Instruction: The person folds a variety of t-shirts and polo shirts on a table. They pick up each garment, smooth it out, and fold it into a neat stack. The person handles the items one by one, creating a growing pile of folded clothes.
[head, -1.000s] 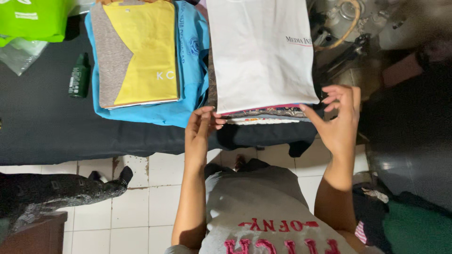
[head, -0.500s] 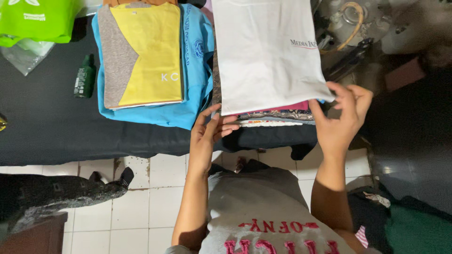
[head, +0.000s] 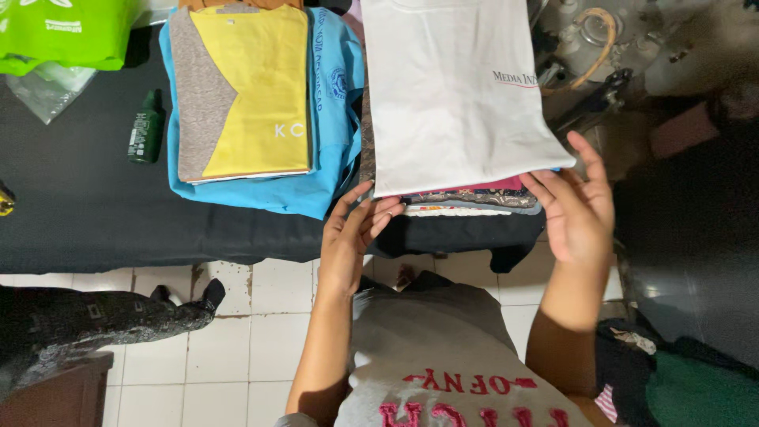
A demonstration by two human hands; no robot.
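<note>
**Two hands squaring a stack**

Two open hands flank the near end of the clothes stack (head: pixel 466 202) on the dark worktop (head: pixel 87 213), white shirt (head: pixel 455 95) on top. Left hand (head: pixel 352 237) has fingers loosely spread, touching the stack's corner; right hand (head: pixel 577 209) is flat, fingers apart, beside the edge. This looks like tidying; aligning the edges needs gentle inward pressure.
</note>
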